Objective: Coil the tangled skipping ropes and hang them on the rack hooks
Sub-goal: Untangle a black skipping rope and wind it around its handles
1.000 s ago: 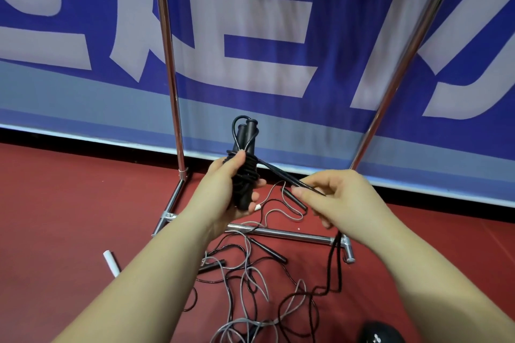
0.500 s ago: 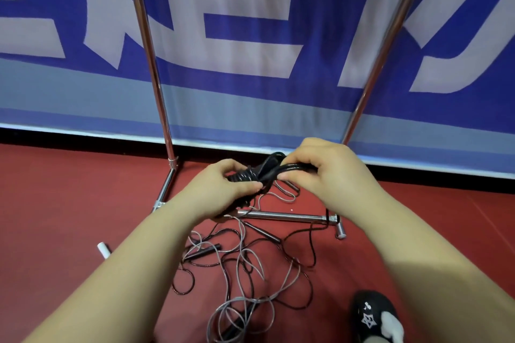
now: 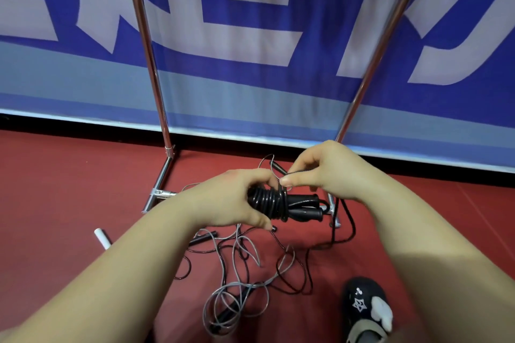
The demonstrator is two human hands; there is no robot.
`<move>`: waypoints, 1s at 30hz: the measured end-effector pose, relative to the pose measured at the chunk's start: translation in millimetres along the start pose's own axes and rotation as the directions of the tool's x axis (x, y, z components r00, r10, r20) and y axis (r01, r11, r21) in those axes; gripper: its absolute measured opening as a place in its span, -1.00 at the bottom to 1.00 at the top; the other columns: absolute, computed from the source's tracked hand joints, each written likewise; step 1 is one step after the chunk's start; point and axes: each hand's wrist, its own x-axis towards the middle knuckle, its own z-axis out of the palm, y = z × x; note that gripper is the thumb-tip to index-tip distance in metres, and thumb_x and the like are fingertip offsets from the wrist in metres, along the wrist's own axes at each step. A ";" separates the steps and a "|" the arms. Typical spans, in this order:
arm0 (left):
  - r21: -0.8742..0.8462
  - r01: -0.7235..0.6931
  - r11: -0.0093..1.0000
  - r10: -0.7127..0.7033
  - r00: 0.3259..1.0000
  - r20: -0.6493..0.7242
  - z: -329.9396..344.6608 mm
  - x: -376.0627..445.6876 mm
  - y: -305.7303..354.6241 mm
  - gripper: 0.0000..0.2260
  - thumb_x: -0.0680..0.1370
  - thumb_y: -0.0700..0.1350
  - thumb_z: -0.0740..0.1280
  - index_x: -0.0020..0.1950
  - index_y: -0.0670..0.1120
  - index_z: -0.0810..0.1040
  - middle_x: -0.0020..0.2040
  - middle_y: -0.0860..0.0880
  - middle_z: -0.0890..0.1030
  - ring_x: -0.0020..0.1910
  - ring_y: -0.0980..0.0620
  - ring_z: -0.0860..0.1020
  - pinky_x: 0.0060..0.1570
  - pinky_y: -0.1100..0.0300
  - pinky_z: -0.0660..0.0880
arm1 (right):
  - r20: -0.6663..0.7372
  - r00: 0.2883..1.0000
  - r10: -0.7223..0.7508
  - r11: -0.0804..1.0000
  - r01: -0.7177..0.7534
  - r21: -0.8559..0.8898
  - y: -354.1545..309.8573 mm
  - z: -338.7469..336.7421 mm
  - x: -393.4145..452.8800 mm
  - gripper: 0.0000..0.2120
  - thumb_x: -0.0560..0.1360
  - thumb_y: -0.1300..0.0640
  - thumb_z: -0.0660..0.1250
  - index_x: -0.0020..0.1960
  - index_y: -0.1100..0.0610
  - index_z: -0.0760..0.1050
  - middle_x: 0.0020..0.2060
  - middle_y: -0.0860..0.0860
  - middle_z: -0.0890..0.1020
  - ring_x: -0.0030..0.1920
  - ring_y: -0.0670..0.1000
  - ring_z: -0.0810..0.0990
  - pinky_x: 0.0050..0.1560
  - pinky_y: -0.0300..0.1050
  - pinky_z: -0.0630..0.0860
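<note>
Two hands (image 3: 223, 200) (image 3: 331, 172) grip one coiled rope (image 3: 281, 203)

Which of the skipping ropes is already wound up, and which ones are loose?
The black rope held in both hands is wound round its handles. The grey rope and another thin dark rope lie loose and tangled on the floor.

Black skipping rope (image 3: 274, 202), coiled round its handles, lying sideways; grey and black ropes (image 3: 239, 267) tangled on floor by chrome rack (image 3: 145, 44).
</note>
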 end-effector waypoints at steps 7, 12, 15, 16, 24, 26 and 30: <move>-0.064 -0.047 0.997 0.046 0.999 -0.018 0.0 -7.4 6.8 -0.58 0.29 -0.13 0.59 -0.06 0.24 0.48 -0.23 0.20 0.55 -0.30 0.29 0.47 -0.22 0.40 0.38 | 0.354 0.925 0.135 0.960 -0.211 0.184 8.8 -9.5 0.5 -0.77 0.31 -0.08 0.43 -0.26 0.10 0.60 -0.44 -0.02 0.48 -0.48 -0.17 0.34 -0.41 -0.31 0.28; -0.150 -0.053 0.987 0.049 0.998 -0.033 -6.1 -12.6 9.7 -0.59 0.30 -0.16 0.59 0.00 0.14 0.53 -0.28 0.33 0.54 -0.32 0.32 0.48 -0.25 0.42 0.36 | 0.428 0.897 0.114 0.884 -0.288 0.368 10.5 -6.9 3.2 -0.75 0.32 -0.03 0.37 -0.45 0.08 0.49 -0.55 -0.03 0.34 -0.55 -0.15 0.24 -0.44 -0.22 0.16; -0.169 -0.060 0.984 0.055 0.998 -0.032 -5.4 -14.8 10.9 -0.59 0.30 -0.17 0.59 0.00 0.13 0.52 -0.26 0.37 0.54 -0.30 0.34 0.49 -0.24 0.44 0.36 | 0.460 0.878 0.129 0.858 -0.332 0.392 10.9 -2.6 4.4 -0.77 0.25 -0.05 0.41 -0.40 0.11 0.51 -0.46 0.05 0.42 -0.47 -0.06 0.31 -0.37 -0.17 0.23; -0.173 -0.060 0.983 0.054 0.998 -0.039 -5.4 -15.9 11.4 -0.59 0.30 -0.17 0.60 -0.01 0.14 0.52 -0.26 0.37 0.54 -0.30 0.34 0.49 -0.24 0.45 0.36 | 0.477 0.869 0.132 0.832 -0.359 0.423 10.1 -2.3 4.0 -0.78 0.26 -0.02 0.41 -0.36 0.14 0.52 -0.43 0.08 0.47 -0.45 -0.03 0.38 -0.36 -0.17 0.31; -0.380 -0.115 0.918 0.055 0.985 -0.166 -15.6 -24.1 17.1 -0.60 0.29 -0.22 0.57 0.05 0.01 0.56 0.00 0.06 0.64 -0.06 0.23 0.58 0.01 0.42 0.45 | 0.531 0.832 0.159 0.332 -0.552 0.765 5.4 4.9 9.9 -0.74 0.43 0.19 0.25 -0.41 0.14 0.57 -0.53 -0.02 0.50 -0.59 -0.13 0.41 -0.60 -0.37 0.25; -0.446 -0.120 0.887 0.035 0.981 -0.193 -16.1 -24.4 16.6 -0.62 0.32 -0.24 0.55 0.08 -0.03 0.55 0.02 -0.03 0.65 -0.05 0.15 0.59 0.04 0.37 0.49 | 0.509 0.849 0.144 0.269 -0.528 0.805 4.7 7.3 11.6 -0.68 0.42 0.26 0.16 -0.43 0.13 0.58 -0.54 -0.03 0.43 -0.61 -0.15 0.33 -0.63 -0.40 0.18; -0.528 -0.131 0.839 -0.002 0.970 -0.243 -17.0 -25.6 16.6 -0.61 0.42 -0.26 0.46 0.16 0.07 0.51 -0.02 -0.06 0.64 -0.16 0.08 0.61 -0.07 0.28 0.57 | 0.423 0.887 0.184 0.276 -0.459 0.844 -5.4 15.0 11.1 -0.70 0.56 0.26 0.09 -0.25 0.14 0.51 -0.51 -0.04 0.45 -0.60 -0.18 0.33 -0.64 -0.42 0.25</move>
